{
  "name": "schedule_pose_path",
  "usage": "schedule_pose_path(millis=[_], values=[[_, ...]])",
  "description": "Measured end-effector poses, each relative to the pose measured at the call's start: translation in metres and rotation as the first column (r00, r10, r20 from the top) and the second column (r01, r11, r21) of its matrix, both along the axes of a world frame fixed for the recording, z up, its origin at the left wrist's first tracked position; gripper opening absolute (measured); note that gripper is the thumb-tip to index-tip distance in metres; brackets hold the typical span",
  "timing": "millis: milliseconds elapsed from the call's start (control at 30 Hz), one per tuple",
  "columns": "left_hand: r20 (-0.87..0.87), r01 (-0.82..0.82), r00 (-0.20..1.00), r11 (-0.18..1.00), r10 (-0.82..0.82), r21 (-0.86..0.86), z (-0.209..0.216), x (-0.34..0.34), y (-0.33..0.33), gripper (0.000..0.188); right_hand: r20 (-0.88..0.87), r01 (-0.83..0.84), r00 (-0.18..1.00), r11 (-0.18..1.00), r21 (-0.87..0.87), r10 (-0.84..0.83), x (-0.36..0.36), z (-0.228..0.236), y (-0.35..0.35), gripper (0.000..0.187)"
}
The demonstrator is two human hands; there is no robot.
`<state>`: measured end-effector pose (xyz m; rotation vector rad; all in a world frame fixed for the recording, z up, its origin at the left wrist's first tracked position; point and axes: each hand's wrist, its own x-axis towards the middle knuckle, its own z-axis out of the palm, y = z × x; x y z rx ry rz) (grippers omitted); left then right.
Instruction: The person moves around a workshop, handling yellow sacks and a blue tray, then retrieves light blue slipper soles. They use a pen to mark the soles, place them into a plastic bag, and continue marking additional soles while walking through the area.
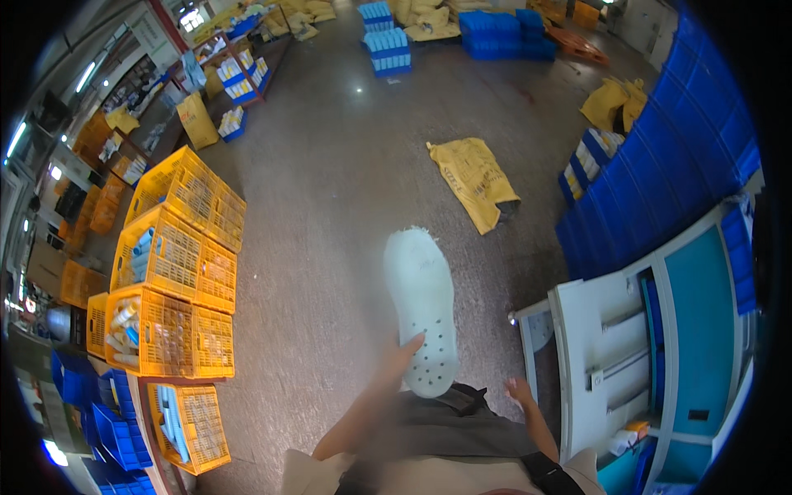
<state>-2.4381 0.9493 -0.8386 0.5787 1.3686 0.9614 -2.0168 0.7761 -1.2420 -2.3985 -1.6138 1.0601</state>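
Observation:
My left hand (403,356) grips a pale mint shoe sole (421,272) by its near part, with the thumb lying across the face. Several small dark holes dot the near half. The far half is smooth, with a faint mark and a ragged far edge. The fingers behind the sole are hidden. Lower on the right, my right hand (518,391) hangs beside the white machine with its fingers loosely apart and nothing seen in it. A dark apron (462,425) covers my front between the two forearms.
Stacked yellow crates (177,272) stand on the left, some holding pale blue and white pieces. A yellow sack (474,177) lies on the floor ahead. The white and teal machine (594,355) is close on my right, below a tall blue panel (668,140). Blue bins (495,35) sit far ahead.

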Motion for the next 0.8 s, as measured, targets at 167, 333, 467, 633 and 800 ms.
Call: schedule_pose_path(millis=[167, 333, 467, 633, 800], values=[[-0.155, -0.143, 0.977, 0.988, 0.149, 0.051, 0.007, -0.037, 0.104, 0.047, -0.653, -0.147, 0.684, 0.938, 0.314, 0.326, -0.143, 0.163, 0.34, 0.043], [-0.1, -0.287, 0.951, 0.955, 0.294, 0.074, -0.029, -0.084, 0.238, 0.05, -0.73, -0.646, 0.403, 0.737, 0.2, 0.552, -0.316, 0.29, 0.547, 0.061], [-0.054, -0.356, 0.932, 0.933, 0.358, 0.055, -0.051, -0.136, 0.386, 0.051, -0.667, -0.622, 0.462, 0.749, 0.227, 0.585, -0.404, 0.32, 0.673, 0.063], [0.046, -0.195, 0.979, 0.979, 0.198, -0.051, -0.025, -0.2, 0.614, 0.05, -0.536, -0.687, 0.59, 0.724, 0.061, 0.604, -0.438, 0.365, 0.876, 0.064], [0.093, 0.045, 0.994, 0.998, -0.049, 0.043, -0.01, -0.25, 0.872, 0.06, -0.72, -0.27, 0.553, 0.907, 0.322, 0.42, -0.448, 0.388, 1.078, 0.05]])
